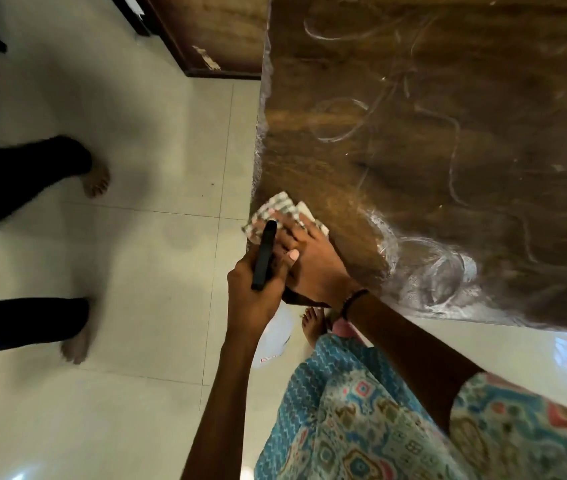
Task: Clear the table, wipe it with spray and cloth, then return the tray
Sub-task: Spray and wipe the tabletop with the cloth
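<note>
The brown wooden table [431, 133] fills the upper right and carries white spray streaks and foam near its front edge. At its left edge lies a checked cloth [279, 206]; my right hand [310, 261] presses on it with spread fingers. Just left of it, off the table, my left hand [258, 292] grips the black head of a spray bottle [264, 254]. The bottle's white body [275, 337] hangs below my hand over the floor. No tray is in view.
Another person's legs in black trousers and bare feet [95, 181] stand on the pale tiled floor [136, 393] to the left. A dark wooden door frame [185, 46] is at the top. My own foot [313, 323] is by the table corner.
</note>
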A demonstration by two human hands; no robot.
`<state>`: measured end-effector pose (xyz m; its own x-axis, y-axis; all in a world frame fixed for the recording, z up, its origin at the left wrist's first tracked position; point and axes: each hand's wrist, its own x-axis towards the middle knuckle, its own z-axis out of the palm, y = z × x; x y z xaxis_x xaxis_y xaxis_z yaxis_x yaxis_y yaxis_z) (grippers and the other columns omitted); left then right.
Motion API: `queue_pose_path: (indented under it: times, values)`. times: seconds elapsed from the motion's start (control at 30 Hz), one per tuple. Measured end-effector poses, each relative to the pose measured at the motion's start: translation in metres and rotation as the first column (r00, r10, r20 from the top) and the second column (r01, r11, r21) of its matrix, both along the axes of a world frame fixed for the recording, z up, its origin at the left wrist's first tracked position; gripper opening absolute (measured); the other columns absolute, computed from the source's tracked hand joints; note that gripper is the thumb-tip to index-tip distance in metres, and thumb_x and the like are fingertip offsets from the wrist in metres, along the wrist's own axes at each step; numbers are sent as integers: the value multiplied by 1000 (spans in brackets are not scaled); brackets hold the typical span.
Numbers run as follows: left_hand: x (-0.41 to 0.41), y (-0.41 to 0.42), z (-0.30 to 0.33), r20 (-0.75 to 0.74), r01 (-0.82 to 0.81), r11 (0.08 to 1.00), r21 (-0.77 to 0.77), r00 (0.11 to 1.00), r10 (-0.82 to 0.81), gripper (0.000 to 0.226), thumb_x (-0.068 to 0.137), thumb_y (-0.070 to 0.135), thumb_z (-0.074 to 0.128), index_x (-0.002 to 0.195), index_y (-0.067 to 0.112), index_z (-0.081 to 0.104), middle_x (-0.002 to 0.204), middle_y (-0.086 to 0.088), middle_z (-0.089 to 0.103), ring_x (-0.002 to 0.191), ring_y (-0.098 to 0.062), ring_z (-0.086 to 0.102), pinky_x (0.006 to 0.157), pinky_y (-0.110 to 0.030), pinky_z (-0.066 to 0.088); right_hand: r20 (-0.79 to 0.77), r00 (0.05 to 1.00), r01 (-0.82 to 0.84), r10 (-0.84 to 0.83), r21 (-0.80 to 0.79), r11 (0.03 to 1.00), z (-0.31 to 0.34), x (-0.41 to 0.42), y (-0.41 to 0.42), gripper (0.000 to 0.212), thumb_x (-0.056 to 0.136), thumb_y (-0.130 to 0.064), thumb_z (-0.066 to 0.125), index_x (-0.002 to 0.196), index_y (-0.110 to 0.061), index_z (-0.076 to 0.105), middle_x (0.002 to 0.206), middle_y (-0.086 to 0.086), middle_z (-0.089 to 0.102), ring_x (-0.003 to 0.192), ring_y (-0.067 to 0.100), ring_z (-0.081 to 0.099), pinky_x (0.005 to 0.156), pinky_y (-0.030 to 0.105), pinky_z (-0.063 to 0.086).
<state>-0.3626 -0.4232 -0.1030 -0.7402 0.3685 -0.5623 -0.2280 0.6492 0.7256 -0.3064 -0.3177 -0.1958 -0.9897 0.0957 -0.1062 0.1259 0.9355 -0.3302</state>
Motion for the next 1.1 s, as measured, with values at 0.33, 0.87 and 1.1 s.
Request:
queue_pose_path:
  times: [0.33,0.87,1.1]
  values:
    - [-4,29,10,89,5,999,-35,996,-2,13,79,34,72,73,25,65,64,10,61,64,-6,59,63,-17,45,42,960,274,-276,53,960,2,49,65,53,99,-45,37,149,-27,32,157,-1,30,147,21,18,118,48,18]
    - [1,45,12,133,-169,978,-125,974,185,22,81,39,68,80,18,62,73,-1,60,90,-32,64,77,-31,46,38,952,303,-304,31,952,1,45,65,54,99,-45,36,149,-24,33,156,0,30,147,23,20,118,48,17]
    - [-4,47,18,138,-207,971,-119,965,222,22,82,39,68,83,17,61,73,1,60,82,-27,61,84,-38,50,3,950,311,-311,34,950,3,45,65,53,99,-44,36,147,-24,34,155,2,33,145,23,21,117,49,20]
